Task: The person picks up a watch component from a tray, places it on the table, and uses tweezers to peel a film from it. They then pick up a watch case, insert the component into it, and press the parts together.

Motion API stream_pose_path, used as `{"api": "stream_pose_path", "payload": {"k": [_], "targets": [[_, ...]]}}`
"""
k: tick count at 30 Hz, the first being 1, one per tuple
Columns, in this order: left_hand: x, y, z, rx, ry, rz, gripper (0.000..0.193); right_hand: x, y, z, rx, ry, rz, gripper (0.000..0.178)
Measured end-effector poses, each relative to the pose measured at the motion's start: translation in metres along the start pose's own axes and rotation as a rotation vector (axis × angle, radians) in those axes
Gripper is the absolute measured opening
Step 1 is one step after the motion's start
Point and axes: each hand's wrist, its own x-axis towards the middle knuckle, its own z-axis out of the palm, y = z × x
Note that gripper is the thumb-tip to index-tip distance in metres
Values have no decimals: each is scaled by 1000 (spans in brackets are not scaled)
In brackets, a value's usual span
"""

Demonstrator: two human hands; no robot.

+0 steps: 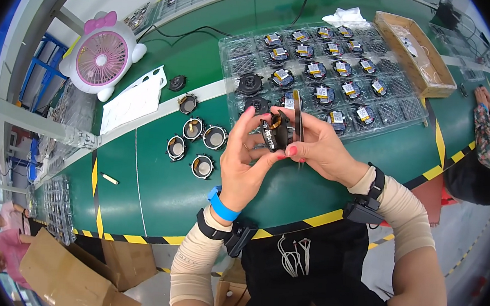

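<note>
Left hand (240, 163) grips a black housing (270, 136); right hand (325, 152) clasps it plus tweezers (299, 118).

1. Green tabletop (167, 213), yellow-and-black tape (325, 218) along its front edge.
2. On it, a clear compartmented tray (391, 111).
3. Beside the tray, an open tan box (439, 88).
4. Farther left, black-rimmed round parts (202, 166), a white sheet (134, 105), a short pale stick (110, 179).
</note>
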Motion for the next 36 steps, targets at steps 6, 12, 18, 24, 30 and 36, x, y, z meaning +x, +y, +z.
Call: {"api": "stream_pose_path", "payload": {"k": [6, 12, 18, 24, 30, 36], "targets": [[3, -2, 1, 25, -44, 42, 60, 1, -3, -9, 64, -12, 82, 54], [29, 22, 0, -35, 41, 142, 57, 19, -30, 12, 103, 4, -91, 50], [48, 66, 0, -97, 3, 267, 58, 31, -74, 36, 17, -74, -185, 50], [50, 73, -7, 321, 85, 427, 57, 38, -77, 44, 96, -101, -197, 52], [40, 64, -17, 518, 104, 493, 58, 42, -61, 38, -10, -142, -154, 55], [32, 49, -21, 675, 142, 506, 59, 51, -45, 28, 58, -89, -152, 49]]}}
